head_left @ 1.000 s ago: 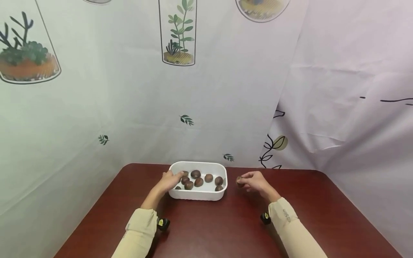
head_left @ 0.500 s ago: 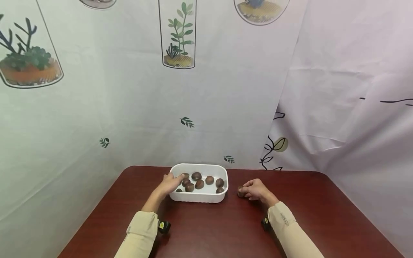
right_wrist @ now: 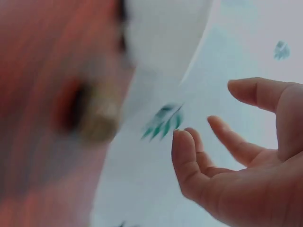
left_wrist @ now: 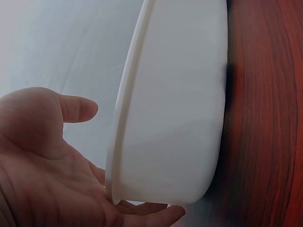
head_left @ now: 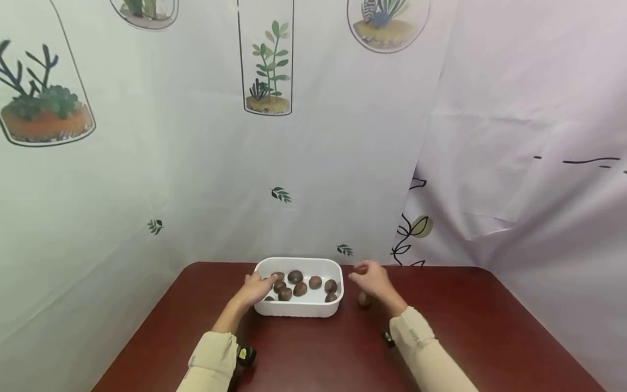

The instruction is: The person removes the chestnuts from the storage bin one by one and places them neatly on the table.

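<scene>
With our left grip we hold the white tray; our right grip is wide, near one brown nut.

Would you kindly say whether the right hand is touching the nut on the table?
Apart: the right wrist view shows a clear gap between the right hand and the nut.

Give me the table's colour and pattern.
The table is red with dark wood-grain streaks; left wrist view shows it best.

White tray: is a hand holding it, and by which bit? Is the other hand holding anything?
The left hand holds the white tray by its left end, thumb over the rim and fingers outside. The right hand holds nothing.
</scene>
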Available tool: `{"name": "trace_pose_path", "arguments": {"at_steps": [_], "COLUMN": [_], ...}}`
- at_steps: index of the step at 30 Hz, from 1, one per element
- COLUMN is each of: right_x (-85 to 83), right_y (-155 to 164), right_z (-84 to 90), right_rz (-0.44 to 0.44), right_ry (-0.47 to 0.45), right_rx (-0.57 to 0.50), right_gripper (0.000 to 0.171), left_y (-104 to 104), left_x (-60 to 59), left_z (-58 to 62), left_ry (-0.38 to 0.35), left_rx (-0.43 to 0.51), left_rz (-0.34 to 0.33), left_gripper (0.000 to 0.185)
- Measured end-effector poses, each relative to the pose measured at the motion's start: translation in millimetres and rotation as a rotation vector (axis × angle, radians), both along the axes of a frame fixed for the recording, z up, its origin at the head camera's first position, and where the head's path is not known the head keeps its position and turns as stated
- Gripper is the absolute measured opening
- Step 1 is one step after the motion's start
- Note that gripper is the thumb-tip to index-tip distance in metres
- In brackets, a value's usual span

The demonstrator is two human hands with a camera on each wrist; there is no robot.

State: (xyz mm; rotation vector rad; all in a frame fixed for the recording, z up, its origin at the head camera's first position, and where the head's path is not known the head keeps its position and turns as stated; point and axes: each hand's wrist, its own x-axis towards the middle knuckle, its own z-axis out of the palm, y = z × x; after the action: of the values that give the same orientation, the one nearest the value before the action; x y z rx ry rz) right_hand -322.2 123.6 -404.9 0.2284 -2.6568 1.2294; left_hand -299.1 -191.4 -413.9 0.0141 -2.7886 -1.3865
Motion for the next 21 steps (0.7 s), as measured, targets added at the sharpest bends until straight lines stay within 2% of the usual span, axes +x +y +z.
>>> {"name": "trace_pose_path", "arguments": {"at_steps": [3, 5, 10, 13, 16, 21], "right_x": [5.7, 8.5, 10.4, 10.2, 8.7, 1.6], "right_y": [-32, -52, -97, -120, -136, -152], "right_z": [0.8, -1.8, -11.3, -17.5, -21.2, -23.6], "right_rz": [0.100, 0.179, 0.320, 0.347, 0.342, 0.360], "right_ry": [0.050, 0.040, -0.090, -0.181, -0.235, -0.188], "right_rx": [-0.057, -0.091, -0.167, -0.189, -0.154, -0.060], "right_gripper": [0.029, 0.028, 0.028, 0.029, 0.034, 0.035], "left_y": [-1, -1, -1, -1, 0, 3], "left_x": [6.3, 9.8, 12.8, 14.2, 14.6, 12.7], "left_z": [-4.9, -8.3, -12.4, -11.8, -11.0, -4.2], "left_ry": [0.002, 0.005, 0.047, 0.056, 0.055, 0.071], "left_rx": [-0.002, -0.002, -0.002, -0.003, -0.003, -0.016], "left_rz": [0.013, 0.020, 0.032, 0.029, 0.023, 0.022], "left_gripper": [0.060, 0.062, 0.059, 0.059, 0.053, 0.051]}}
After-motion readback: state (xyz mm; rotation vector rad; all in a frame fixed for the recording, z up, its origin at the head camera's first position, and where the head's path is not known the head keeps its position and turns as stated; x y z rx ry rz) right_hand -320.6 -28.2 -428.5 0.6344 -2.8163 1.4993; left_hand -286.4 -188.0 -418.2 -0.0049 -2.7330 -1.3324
